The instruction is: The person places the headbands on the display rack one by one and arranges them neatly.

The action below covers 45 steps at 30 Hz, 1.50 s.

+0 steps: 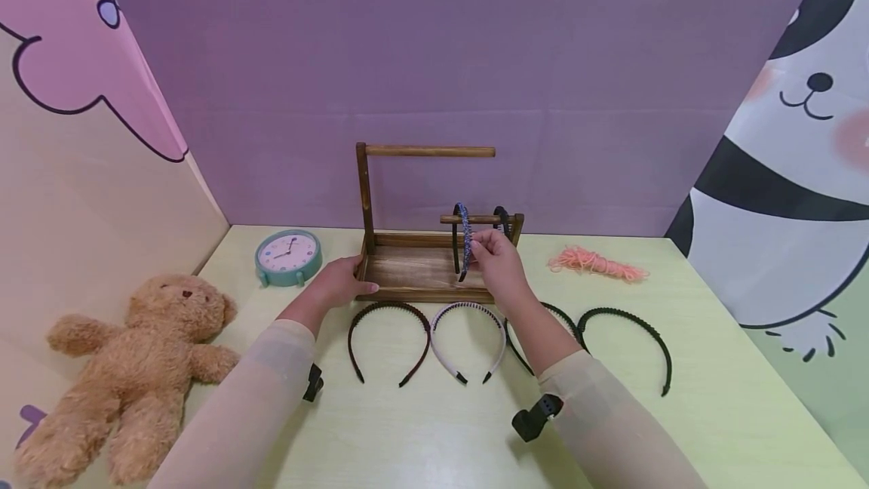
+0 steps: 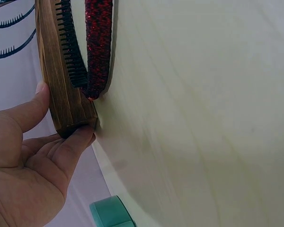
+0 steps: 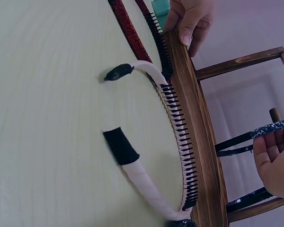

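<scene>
A wooden rack [image 1: 434, 296] with a tray base, a tall bar and a lower bar stands on the table. My left hand [image 1: 338, 283] grips its left end, thumb on the front rim and fingers at the side. My right hand [image 1: 501, 266] pinches a blue glittery headband [image 1: 466, 236], which loops over the free end of the lower bar. Farther right on that bar hangs a dark headband [image 1: 502, 213], partly behind my right hand. In front of the rack lie a dark red headband [image 2: 99, 42] and a white headband [image 3: 146, 187], both with comb teeth.
Two black headbands lie at the right, one [image 1: 614, 312] in full view and the other partly under my right forearm. Left of the rack is a teal clock [image 1: 288, 255], with a teddy bear [image 1: 156, 353] nearer. Pink yarn [image 1: 597, 264] lies at the back right.
</scene>
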Motion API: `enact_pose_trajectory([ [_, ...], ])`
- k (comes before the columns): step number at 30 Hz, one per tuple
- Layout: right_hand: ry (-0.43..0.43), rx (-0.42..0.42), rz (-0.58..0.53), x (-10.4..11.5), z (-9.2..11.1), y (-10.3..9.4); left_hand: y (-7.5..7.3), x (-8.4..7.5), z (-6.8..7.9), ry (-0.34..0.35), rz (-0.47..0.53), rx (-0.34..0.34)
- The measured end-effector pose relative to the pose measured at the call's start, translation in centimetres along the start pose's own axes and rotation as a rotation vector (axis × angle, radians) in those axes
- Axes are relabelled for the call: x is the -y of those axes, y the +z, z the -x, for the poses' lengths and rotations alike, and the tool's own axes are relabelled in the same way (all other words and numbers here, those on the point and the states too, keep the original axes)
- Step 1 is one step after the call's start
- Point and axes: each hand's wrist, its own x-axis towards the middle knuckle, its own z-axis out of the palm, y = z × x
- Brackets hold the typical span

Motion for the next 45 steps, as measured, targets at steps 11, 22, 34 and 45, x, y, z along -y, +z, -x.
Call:
enact_pose_trajectory([
  [11, 0.018, -0.03, 0.035, -0.8, -0.1, -0.2, 0.1, 0.0, 0.1, -0.007, 0.007, 0.004],
  [22, 0.005, -0.048, 0.034, -1.2, -0.2, -0.5, 0.1, 0.0, 0.2, -0.005, 0.015, 0.009],
  [34, -0.043, -0.028, 0.019, -1.1, 0.0, -0.6, 0.1, 0.2, 0.0, -0.005, 0.024, 0.009],
  [45, -0.04, -0.02, 0.022, -0.7, 0.0, -0.9, 0.0, 0.0, -0.1, -0.01, 0.018, 0.015],
])
